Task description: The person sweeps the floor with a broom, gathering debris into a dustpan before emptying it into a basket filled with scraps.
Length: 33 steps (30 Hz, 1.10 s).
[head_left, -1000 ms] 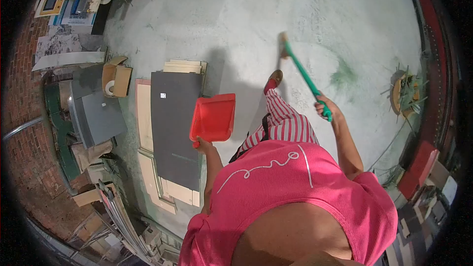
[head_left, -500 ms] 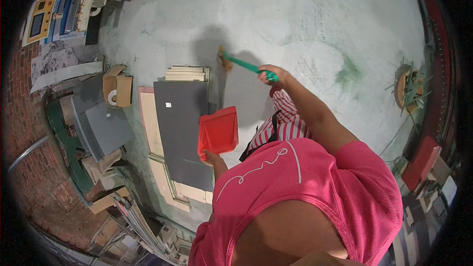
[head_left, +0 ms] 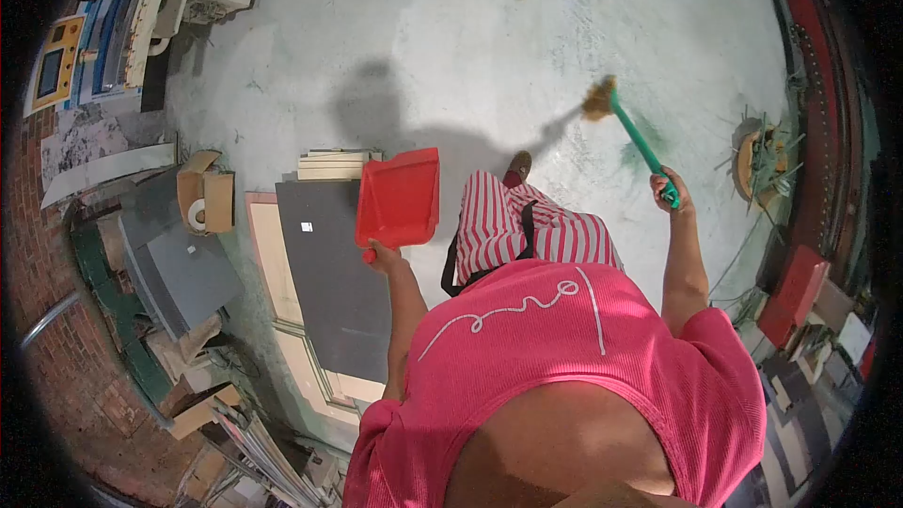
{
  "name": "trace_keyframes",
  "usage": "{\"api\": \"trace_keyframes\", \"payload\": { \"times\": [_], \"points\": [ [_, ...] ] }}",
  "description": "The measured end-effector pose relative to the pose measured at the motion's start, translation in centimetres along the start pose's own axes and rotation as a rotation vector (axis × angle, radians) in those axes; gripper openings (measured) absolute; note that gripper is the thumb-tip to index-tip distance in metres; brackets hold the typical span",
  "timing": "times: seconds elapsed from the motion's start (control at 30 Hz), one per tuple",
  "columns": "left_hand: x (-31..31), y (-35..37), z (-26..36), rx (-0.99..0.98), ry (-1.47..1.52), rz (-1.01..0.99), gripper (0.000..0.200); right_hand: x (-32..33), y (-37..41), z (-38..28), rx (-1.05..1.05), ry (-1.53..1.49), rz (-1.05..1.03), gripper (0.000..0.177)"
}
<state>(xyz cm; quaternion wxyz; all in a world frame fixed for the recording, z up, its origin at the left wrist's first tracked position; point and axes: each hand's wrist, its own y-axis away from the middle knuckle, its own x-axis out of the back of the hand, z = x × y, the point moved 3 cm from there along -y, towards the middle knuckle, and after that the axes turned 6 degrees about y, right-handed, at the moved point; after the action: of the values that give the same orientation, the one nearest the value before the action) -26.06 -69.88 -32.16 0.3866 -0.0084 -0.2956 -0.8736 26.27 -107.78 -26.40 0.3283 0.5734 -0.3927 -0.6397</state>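
My left hand (head_left: 384, 257) is wrapped round the short handle of a red dustpan (head_left: 399, 198), whose tray points away from me and overlaps the dark grey panels in this view. In my right hand (head_left: 671, 190) is the green handle of a hand broom (head_left: 640, 136). Its tan bristles, slightly blurred, are out ahead over the pale concrete floor (head_left: 470, 28). A faint green smear marks the floor close to the broom handle.
Dark grey panels (head_left: 329, 273) lie stacked at left, by a bundle of cream strips (head_left: 331, 165). Beyond them is an open cardboard box (head_left: 218, 199). A round container with green scraps (head_left: 764, 165) stands at right. A machine with a yellow control panel (head_left: 56, 66) is at upper left.
The broom has swung from the left across to the right in my right hand. My left hand has moved the dustpan forward and slightly left. A shoe now shows ahead of my trousers.
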Motion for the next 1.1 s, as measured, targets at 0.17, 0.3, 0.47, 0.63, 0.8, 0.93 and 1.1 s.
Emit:
{"api": "trace_keyframes", "payload": {
  "times": [0.17, 0.3, 0.47, 0.63, 0.8, 0.93, 1.1],
  "points": [
    [-2.3, 2.1, 2.0, -0.031, -0.018, -0.159, 0.051, 1.2, 2.2, 0.0, 0.17, 0.186, 0.092, 0.025],
    [-3.0, 1.4, 1.5, -0.069, -0.049, -0.205, 0.051, 1.3, 1.8, 2.6, 0.188, -0.007, 0.086, 0.013],
    [-3.7, 0.8, 1.9, -0.183, -0.478, -0.042, 0.048, -4.8, -0.8, 6.4, 0.054, 0.162, -0.012, 0.017],
    [-6.4, 5.3, 6.8, -0.254, -0.533, -0.123, 0.046, -15.2, -6.3, 10.0, -0.181, 0.471, -0.202, 0.017],
    [-9.9, 2.6, 7.1, -0.191, -0.227, -0.168, 0.042, -24.0, -12.6, 11.6, -0.271, 0.826, -0.359, 0.024],
    [-11.9, 3.9, 8.7, -0.164, -0.083, -0.33, 0.041, -26.8, -17.6, 12.4, -0.305, 0.851, -0.358, 0.019],
    [-11.3, -0.2, 7.0, -0.195, -0.106, -0.434, 0.041, -22.6, -17.7, 7.9, -0.249, 0.515, -0.297, 0.02]
  ]
}}
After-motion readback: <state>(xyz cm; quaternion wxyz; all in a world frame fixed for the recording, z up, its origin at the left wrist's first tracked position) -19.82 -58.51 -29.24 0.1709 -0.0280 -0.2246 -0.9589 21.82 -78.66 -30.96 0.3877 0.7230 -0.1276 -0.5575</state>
